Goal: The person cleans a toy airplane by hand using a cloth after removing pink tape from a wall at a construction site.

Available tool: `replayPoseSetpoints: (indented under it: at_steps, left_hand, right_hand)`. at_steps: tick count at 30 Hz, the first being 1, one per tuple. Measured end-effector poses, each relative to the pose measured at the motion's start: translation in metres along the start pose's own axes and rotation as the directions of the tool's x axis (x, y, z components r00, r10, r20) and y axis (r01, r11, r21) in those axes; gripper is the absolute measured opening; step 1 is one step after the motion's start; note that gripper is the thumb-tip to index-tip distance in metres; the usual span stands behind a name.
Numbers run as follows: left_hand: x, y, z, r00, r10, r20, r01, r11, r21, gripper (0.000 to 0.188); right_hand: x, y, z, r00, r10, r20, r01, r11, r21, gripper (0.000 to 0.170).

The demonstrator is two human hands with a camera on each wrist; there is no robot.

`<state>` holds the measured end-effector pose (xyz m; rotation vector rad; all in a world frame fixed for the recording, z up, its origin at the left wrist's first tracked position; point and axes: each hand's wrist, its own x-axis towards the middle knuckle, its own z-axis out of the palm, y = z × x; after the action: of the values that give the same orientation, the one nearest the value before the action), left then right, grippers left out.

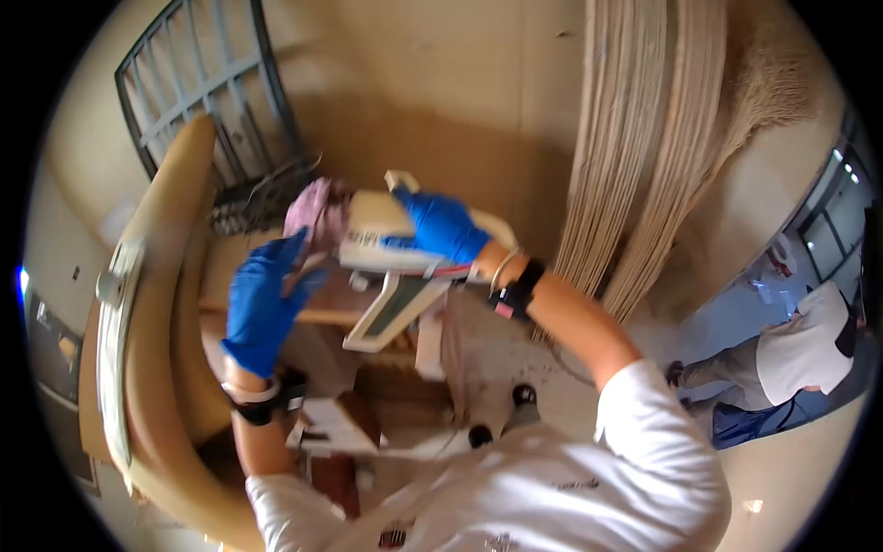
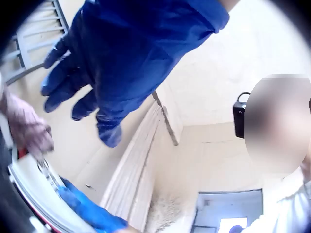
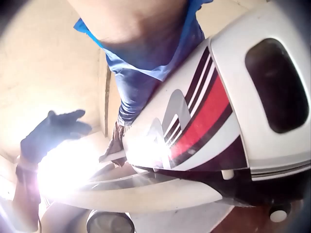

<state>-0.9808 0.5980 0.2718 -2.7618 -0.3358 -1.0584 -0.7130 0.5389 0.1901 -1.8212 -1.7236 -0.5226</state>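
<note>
My left hand [image 1: 267, 299], in a blue glove, is raised in the air with its fingers spread and holds nothing. My right hand [image 1: 441, 225], also in a blue glove, rests on a long white casing [image 3: 189, 121] with red, black and grey stripe decals. Its fingers lie spread across the casing's upper face. Beside the casing's left end sits a bunched pink cloth [image 1: 319, 216]. Below the casing juts a pale frame [image 1: 397, 313] around a dark panel.
A grey metal grille [image 1: 198, 92] leans on the wall at the far left. Large curved tan padded pieces [image 1: 147, 350] stand at my left. Stacked sheets [image 1: 635, 138] lean at the right. Another person [image 1: 800, 350] is at the far right. A brown box [image 1: 395, 391] sits low in front.
</note>
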Motion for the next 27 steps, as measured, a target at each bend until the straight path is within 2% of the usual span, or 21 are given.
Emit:
replayPoseSetpoints:
  at_steps: [1,3,4,5,6,7,8,9,10,11,13,14,15,18,20,21,23,24,25,27]
  left_hand:
    - [0.013,-0.029,0.010,0.999,-0.043,-0.007,0.040,0.972,-0.230,0.046]
    - [0.049,-0.041,0.013,0.992,0.129,-0.016,-0.128,0.992,0.011,0.041]
    - [0.060,-0.051,0.026,0.982,0.185,0.028,-0.187,0.980,0.064,0.039]
    - [0.068,-0.064,0.043,0.968,0.242,0.063,-0.248,0.961,0.122,0.036]
    - [0.070,-0.089,0.071,0.965,0.247,0.094,-0.243,0.969,-0.043,0.033]
    - [0.077,-0.091,0.079,0.963,0.258,0.080,-0.254,0.965,-0.060,0.033]
    - [0.080,-0.089,0.086,0.968,0.168,0.187,-0.112,0.954,-0.277,0.032]
    - [0.081,-0.090,0.093,0.945,0.104,0.311,0.054,0.886,-0.460,0.032]
    - [0.077,-0.108,0.109,0.917,0.002,0.398,0.212,0.845,-0.492,0.031]
    - [0.077,-0.106,0.113,0.919,0.008,0.395,0.207,0.843,-0.497,0.031]
    - [0.072,-0.107,0.114,0.886,-0.174,0.430,0.407,0.736,-0.541,0.032]
    - [0.071,-0.112,0.115,0.969,-0.038,0.242,0.107,0.954,-0.280,0.034]
    - [0.069,-0.116,0.115,0.964,-0.061,0.260,0.132,0.955,-0.266,0.034]
    - [0.072,-0.112,0.105,0.936,-0.169,0.310,0.260,0.923,-0.283,0.036]
    - [0.084,-0.123,0.103,0.821,-0.210,0.532,0.490,0.737,-0.466,0.037]
    - [0.084,-0.140,0.107,0.811,-0.228,0.538,0.506,0.736,-0.451,0.037]
    - [0.073,-0.201,0.138,0.754,-0.116,0.646,0.502,0.736,-0.454,0.045]
    - [0.060,-0.259,0.183,0.777,0.081,0.624,0.271,0.851,-0.449,0.049]
    - [0.055,-0.249,0.174,0.773,0.075,0.630,0.278,0.853,-0.443,0.049]
    - [0.060,-0.194,0.135,0.804,0.171,0.569,0.443,0.465,-0.767,0.051]
  right_hand:
    - [-0.001,-0.004,-0.004,0.999,0.032,-0.002,-0.032,0.999,-0.013,0.074]
    - [0.000,-0.005,-0.011,0.998,0.050,0.025,-0.050,0.999,0.016,0.075]
    - [-0.002,-0.005,-0.010,0.998,0.043,0.045,-0.045,0.997,0.064,0.076]
    - [-0.005,-0.003,-0.004,0.999,0.036,-0.006,-0.036,0.996,0.080,0.079]
    - [-0.005,-0.002,-0.003,0.998,0.060,0.016,-0.061,0.994,0.090,0.080]
    - [-0.004,-0.003,-0.006,0.996,0.080,0.036,-0.083,0.992,0.095,0.082]
    - [-0.003,-0.006,-0.009,0.992,0.104,0.074,-0.110,0.991,0.075,0.082]
    - [-0.002,-0.007,-0.010,0.993,0.099,0.070,-0.103,0.993,0.059,0.082]
    - [-0.002,-0.006,-0.011,0.993,0.088,0.073,-0.093,0.994,0.065,0.081]
    - [-0.001,-0.005,-0.011,0.994,0.076,0.074,-0.082,0.994,0.076,0.081]
    - [0.000,-0.001,-0.008,0.995,0.074,0.067,-0.080,0.992,0.093,0.080]
    - [-0.001,0.001,-0.005,0.998,0.061,0.014,-0.062,0.993,0.099,0.080]
    - [-0.002,0.001,0.000,0.998,0.043,-0.036,-0.039,0.993,0.113,0.080]
    - [-0.001,-0.002,-0.004,0.998,0.064,0.010,-0.064,0.990,0.129,0.081]
    - [0.000,-0.002,-0.003,0.996,0.076,0.038,-0.080,0.990,0.116,0.081]
    - [0.000,-0.003,-0.005,0.994,0.088,0.057,-0.094,0.990,0.107,0.081]
    - [0.002,-0.004,-0.006,0.990,0.095,0.100,-0.103,0.991,0.080,0.081]
    - [0.002,-0.003,-0.006,0.989,0.099,0.106,-0.107,0.992,0.072,0.082]
    - [0.001,-0.003,-0.006,0.988,0.104,0.111,-0.111,0.992,0.062,0.082]
    - [0.002,-0.002,-0.007,0.990,0.091,0.106,-0.098,0.993,0.059,0.083]
